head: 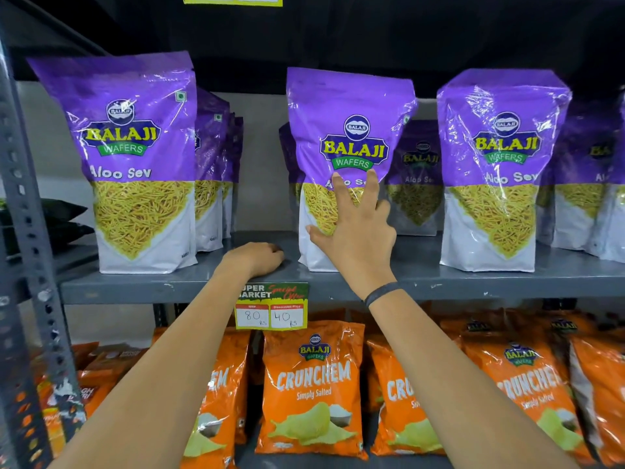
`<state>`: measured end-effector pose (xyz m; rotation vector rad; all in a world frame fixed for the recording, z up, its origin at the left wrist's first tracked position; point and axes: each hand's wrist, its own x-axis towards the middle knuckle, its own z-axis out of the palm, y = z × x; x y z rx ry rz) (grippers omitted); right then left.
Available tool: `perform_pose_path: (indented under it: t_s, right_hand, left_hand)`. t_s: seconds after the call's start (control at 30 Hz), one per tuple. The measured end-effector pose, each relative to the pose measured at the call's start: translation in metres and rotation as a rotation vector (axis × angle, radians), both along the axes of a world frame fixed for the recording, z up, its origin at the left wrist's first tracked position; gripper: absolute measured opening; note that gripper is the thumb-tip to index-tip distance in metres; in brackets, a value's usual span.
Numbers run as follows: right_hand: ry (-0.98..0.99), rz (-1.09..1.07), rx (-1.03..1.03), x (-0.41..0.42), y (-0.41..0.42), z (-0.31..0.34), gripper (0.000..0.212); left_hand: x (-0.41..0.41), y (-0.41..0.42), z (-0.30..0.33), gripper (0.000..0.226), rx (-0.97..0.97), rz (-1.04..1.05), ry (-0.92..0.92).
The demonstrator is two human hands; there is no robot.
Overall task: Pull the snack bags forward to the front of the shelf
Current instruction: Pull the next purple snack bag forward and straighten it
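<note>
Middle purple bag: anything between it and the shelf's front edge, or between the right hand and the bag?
Nothing visible. The right hand already lies flat on the middle purple bag, which stands at the shelf front. The left hand rests on the shelf beside the bag, not in front of it.

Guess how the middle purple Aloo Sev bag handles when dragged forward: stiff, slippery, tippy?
The middle purple bag stands tall on a narrow base, so a high pull probably tips it. Its film is glossy and crinkled, likely slippery and soft under the right hand spread on its front. It looks puffy and probably light, so it should slide easily on the grey shelf.
</note>
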<state>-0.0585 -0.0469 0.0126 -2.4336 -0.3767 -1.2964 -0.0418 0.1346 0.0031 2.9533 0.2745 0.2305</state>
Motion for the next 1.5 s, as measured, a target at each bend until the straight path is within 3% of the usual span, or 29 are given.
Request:
perform_pose_path:
  t_s: [0.73, 0.97, 1.1, 1.23, 1.5]
  right_hand:
    - [-0.104, 0.067, 0.016, -0.035, -0.018, -0.008, 0.089]
    - [-0.264, 0.346, 0.315, -0.043, -0.030, -0.031, 0.072]
    - [-0.234, 0.495, 0.515, -0.044, -0.026, -0.047, 0.073]
    - [-0.185, 0.555, 0.519, -0.039, -0.016, -0.057, 0.079]
    - [-0.224, 0.474, 0.524, -0.032, -0.006, -0.059, 0.075]
  left_hand:
    - [-0.001, -0.002, 0.000, 0.048, 0.024, 0.031, -0.015]
    - [0.000, -0.001, -0.001, 0.047, 0.020, 0.013, -0.019]
    - [-0.001, -0.001, -0.001, 0.046, 0.026, -0.005, -0.027]
    - [-0.001, -0.001, -0.002, 0.043, 0.033, -0.027, -0.025]
    - [0.000, 0.003, -0.002, 0.043, 0.032, -0.051, -0.017]
